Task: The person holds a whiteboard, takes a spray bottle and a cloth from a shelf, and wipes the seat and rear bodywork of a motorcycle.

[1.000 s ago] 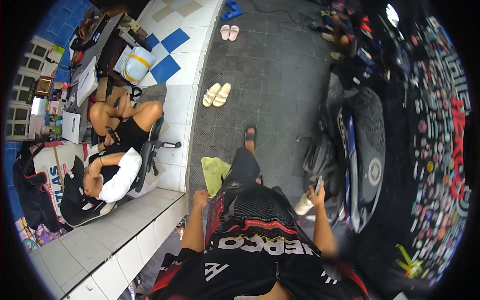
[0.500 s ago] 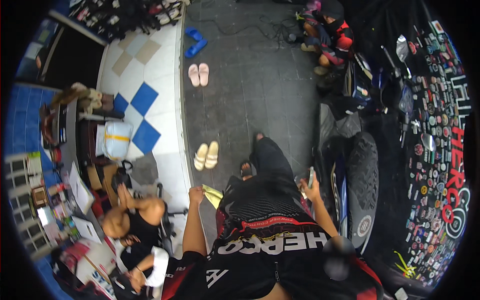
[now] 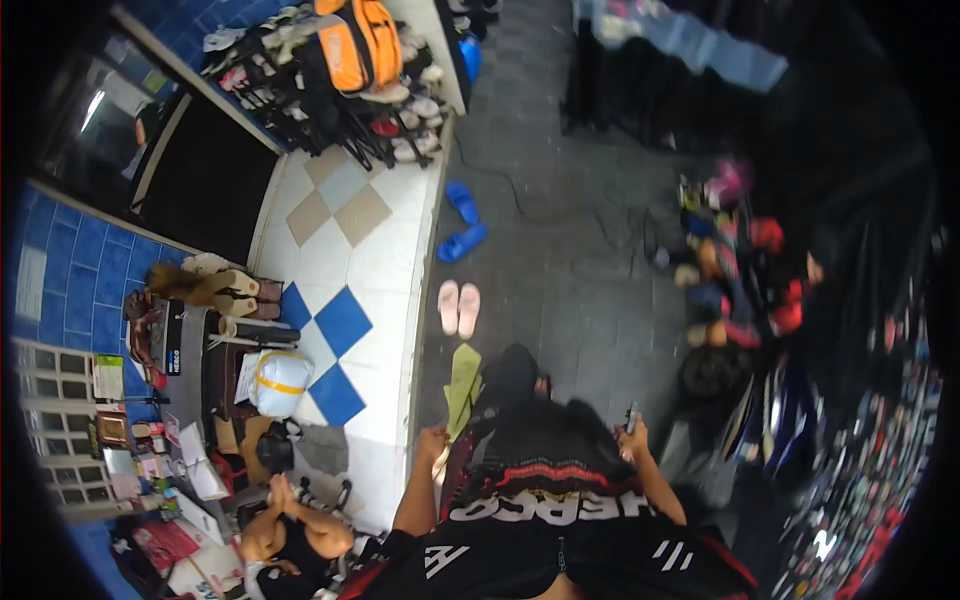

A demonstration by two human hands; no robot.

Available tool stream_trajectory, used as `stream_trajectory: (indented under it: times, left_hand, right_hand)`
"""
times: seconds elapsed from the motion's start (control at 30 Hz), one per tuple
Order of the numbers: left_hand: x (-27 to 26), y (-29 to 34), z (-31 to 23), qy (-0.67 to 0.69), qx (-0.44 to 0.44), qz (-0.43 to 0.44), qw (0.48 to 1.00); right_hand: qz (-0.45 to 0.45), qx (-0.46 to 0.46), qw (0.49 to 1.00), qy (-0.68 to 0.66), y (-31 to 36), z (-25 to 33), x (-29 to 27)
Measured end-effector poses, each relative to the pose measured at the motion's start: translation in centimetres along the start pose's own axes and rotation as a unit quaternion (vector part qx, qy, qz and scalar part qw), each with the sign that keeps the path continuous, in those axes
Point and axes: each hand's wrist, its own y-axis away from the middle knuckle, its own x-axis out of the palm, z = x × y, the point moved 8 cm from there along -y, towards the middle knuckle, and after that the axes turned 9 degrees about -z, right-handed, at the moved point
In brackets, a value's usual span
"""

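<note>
My left hand (image 3: 432,441) hangs at my side, closed on a yellow-green cloth (image 3: 463,383) that trails forward over the dark paved floor. On the other side of my black printed shirt, my right hand (image 3: 633,440) grips a small dark slim object (image 3: 631,414); I cannot tell what kind of thing it is. My dark trouser leg (image 3: 510,372) reaches forward between the two hands.
Pink slippers (image 3: 459,308) lie just ahead and blue slippers (image 3: 462,222) farther on, beside a raised white-and-blue tiled floor (image 3: 345,250). A person (image 3: 290,528) sits at lower left near a white bag (image 3: 278,383). A shoe rack with an orange bag (image 3: 362,40) stands far ahead; a tyre (image 3: 714,374) and clutter are on the right.
The view has travelled forward along the paved floor: the beige slippers have dropped out of sight and the pink pair is now close. Both hands keep their grips at my sides.
</note>
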Motion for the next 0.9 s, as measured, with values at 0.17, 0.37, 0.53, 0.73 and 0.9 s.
stream_trajectory:
  times: [0.17, 0.37, 0.53, 0.73, 0.9]
  left_hand:
    - [-0.7, -15.1, -8.7, -0.015, -0.017, -0.071, 0.997]
    - [-1.4, -31.9, -22.3, -0.124, -0.014, -0.007, 0.992]
    - [-7.7, -47.9, -37.2, -0.060, -0.022, -0.160, 0.985]
    - [-15.2, -67.9, -65.0, -0.045, 0.113, -0.059, 0.991]
    - [-15.7, -82.6, -81.0, 0.070, 0.089, -0.071, 0.991]
  right_hand:
    - [0.011, -0.101, 0.993, -0.060, -25.6, 20.2, -4.2]
    - [0.010, -0.225, 0.974, -0.006, -48.2, 38.2, -5.3]
    - [-0.130, -0.304, 0.936, -0.118, -60.0, 61.5, -10.5]
    - [0.012, -0.235, 0.940, -0.246, -74.5, 83.5, -11.7]
    - [0.240, -0.293, 0.855, -0.353, -87.1, 101.8, -5.1]
